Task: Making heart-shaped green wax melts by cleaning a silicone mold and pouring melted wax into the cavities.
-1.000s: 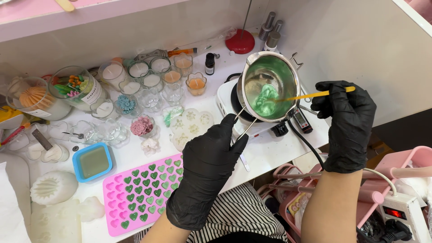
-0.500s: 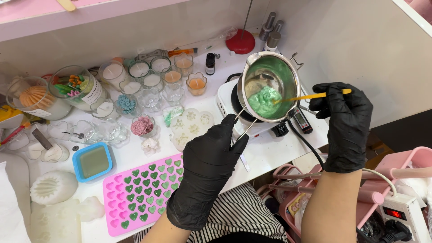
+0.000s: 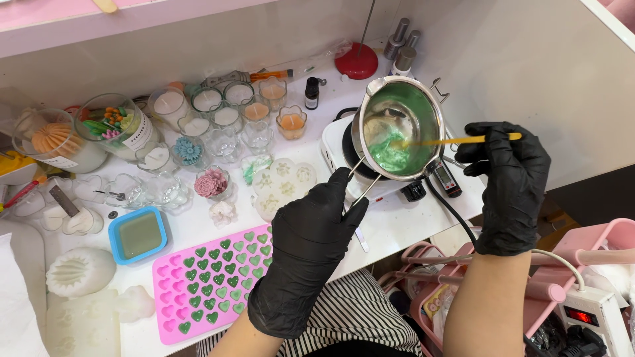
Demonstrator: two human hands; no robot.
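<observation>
Left hand (image 3: pixel 311 248): black-gloved, its fingers wrapped tight around the wire handle of the small steel pouring pot (image 3: pixel 397 125), which it holds tilted toward the person.
Right hand (image 3: pixel 509 182): also gloved, its fingers pinched narrow on the outer end of a thin yellow stirring stick (image 3: pixel 456 140); the stick's tip sits in the green stuff inside the pot.
Pot position: it hangs over the white hot plate (image 3: pixel 344 155) on the desk (image 3: pixel 397 228); whether its base touches the plate I cannot tell.
Contents: green melted wax (image 3: pixel 390 155) is pooled at the lower side of the tilted pot, paler and streaky near the stick, so the colour looks not yet evenly mixed.
Stirring well: I judge slow circles that scrape the wall and the low corner suit best; fast strokes could fling wax over the rim.
Tilt: keep the pool deep enough for the stick to work, but well below the lip nearest the body.
Grip: the handle is thin wire, so the left wrist should stay steady while the right does the moving.
Hazards: the black cable (image 3: pixel 456 215) runs just beside the plate, and a thermometer (image 3: pixel 448 178) lies under the pot's edge.
Nearby: the pink heart mould (image 3: pixel 205 277), many of its cells already green, lies on the desk to the left, with a blue square mould (image 3: pixel 137 233) and small glass candle cups (image 3: pixel 225 119) beyond.
</observation>
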